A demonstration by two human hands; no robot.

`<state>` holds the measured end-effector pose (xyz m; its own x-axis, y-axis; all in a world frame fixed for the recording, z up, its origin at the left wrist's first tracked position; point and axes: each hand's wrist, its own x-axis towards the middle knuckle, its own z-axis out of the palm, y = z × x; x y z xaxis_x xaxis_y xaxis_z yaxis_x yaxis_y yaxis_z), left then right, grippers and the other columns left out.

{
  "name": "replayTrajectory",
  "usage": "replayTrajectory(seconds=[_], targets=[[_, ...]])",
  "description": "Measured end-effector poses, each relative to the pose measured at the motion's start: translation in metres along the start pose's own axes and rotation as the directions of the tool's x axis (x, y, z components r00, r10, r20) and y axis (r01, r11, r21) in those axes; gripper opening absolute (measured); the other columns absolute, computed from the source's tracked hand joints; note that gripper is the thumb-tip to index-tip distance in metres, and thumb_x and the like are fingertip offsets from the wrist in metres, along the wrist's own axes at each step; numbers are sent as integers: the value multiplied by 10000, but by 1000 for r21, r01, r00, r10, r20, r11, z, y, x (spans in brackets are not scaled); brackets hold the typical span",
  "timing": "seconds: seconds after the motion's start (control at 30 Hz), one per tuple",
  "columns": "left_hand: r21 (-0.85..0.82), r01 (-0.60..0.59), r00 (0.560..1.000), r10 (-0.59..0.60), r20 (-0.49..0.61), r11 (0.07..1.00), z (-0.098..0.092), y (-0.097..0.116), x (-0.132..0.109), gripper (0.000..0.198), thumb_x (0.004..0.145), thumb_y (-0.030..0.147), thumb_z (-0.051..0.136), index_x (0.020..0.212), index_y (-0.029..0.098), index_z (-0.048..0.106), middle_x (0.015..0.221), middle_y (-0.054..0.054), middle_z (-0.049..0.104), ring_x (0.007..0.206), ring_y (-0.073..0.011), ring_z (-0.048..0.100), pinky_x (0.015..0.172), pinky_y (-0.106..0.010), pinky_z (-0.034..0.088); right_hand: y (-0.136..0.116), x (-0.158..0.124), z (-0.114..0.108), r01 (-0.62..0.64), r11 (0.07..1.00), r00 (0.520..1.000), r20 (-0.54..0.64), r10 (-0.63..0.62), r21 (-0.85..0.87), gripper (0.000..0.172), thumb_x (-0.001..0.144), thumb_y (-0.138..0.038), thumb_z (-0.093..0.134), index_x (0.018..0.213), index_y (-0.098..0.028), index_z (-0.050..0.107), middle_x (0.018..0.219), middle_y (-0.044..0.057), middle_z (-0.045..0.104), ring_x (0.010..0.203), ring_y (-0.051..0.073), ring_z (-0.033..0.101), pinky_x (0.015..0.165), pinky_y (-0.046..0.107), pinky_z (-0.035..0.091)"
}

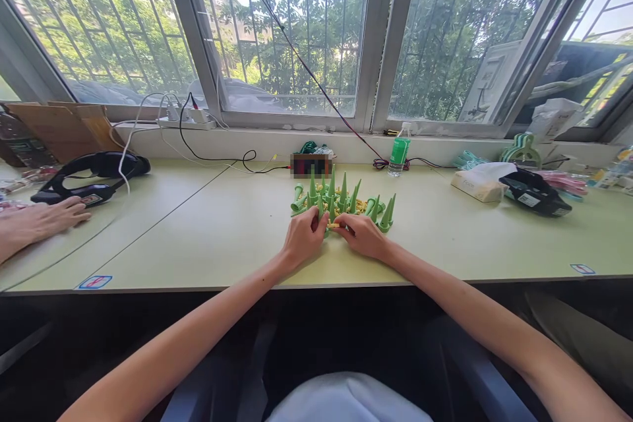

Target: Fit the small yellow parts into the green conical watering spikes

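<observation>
Clock positions were referenced to the central cluster of light-green, tapered plastic spikes (pixel 343 194), grouped closely, presumably for short reach. At 9 o'clock, a co-worker's bare hand (pixel 47 221) lay near a black, loop-shaped plastic headset (pixel 109 161). At 7 o'clock, the left hand (pixel 303 236) pinched one light-green plastic spike (pixel 320 206) upright, apparently to steady it. At 5 o'clock, the right hand (pixel 363 235) pinched a small, yellow, elongated piece (pixel 333 225) near that spike's base, probably for fine control; contact between the parts could not be determined. At 1 o'clock stood a clear plastic bottle (pixel 399 153) with a green label; at 3 o'clock, a beige tissue pack (pixel 475 186). The pale yellow-green tabletop (pixel 435 244) ended close at 6 o'clock; lateral room extended toward headset and pack, whereas spikes limited movement at 12 o'clock.
</observation>
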<state>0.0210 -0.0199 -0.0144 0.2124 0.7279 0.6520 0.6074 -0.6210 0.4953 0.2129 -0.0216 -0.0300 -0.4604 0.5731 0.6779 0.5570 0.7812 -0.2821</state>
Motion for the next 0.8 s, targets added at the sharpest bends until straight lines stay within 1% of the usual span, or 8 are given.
replayTrajectory(seconds=[0.17, 0.37, 0.67, 0.73, 0.8], targets=[[-9, -11, 1000, 11, 5, 1000, 0, 1, 0, 390, 941, 403, 488, 649, 210, 315, 535, 50, 373, 488, -104, 331, 518, -264, 275, 0, 0, -1, 10, 1000, 1000, 13, -10, 4, 155, 989, -316, 535, 992, -186, 619, 831, 49, 694, 691, 160, 623, 658, 259, 433], [-25, -24, 1000, 24, 3, 999, -1, 2, 1, 379, 940, 382, 496, 649, 209, 327, 533, 51, 386, 488, -102, 335, 520, -259, 288, -1, 1, -2, 6, 1000, 1000, 15, -6, 2, 234, 1007, -377, 495, 957, -184, 617, 796, 46, 678, 665, 152, 599, 645, 256, 415], [-35, -41, 999, 42, 25, 999, -1, 2, 0, 387, 946, 383, 490, 652, 208, 309, 536, 53, 371, 493, -103, 321, 526, -263, 276, -5, 2, -5, -17, 998, 998, 63, 21, -58, 416, 1042, -408, 390, 722, -188, 540, 617, 6, 569, 543, 126, 506, 575, 245, 327], [-36, -42, 999, 43, 25, 998, -1, 2, 0, 386, 947, 382, 491, 651, 207, 315, 539, 52, 375, 494, -103, 324, 526, -264, 277, -5, 2, -5, -27, 998, 998, 63, 30, -62, 422, 1042, -403, 387, 711, -188, 538, 605, 3, 563, 533, 125, 497, 569, 245, 321], [-35, -38, 999, 38, 17, 999, -1, 2, 0, 386, 945, 382, 495, 652, 206, 316, 540, 53, 374, 494, -103, 323, 526, -262, 277, -5, 1, -4, -49, 998, 997, 55, 52, -50, 367, 1032, -398, 419, 773, -187, 570, 613, -4, 575, 534, 122, 501, 576, 240, 333]])
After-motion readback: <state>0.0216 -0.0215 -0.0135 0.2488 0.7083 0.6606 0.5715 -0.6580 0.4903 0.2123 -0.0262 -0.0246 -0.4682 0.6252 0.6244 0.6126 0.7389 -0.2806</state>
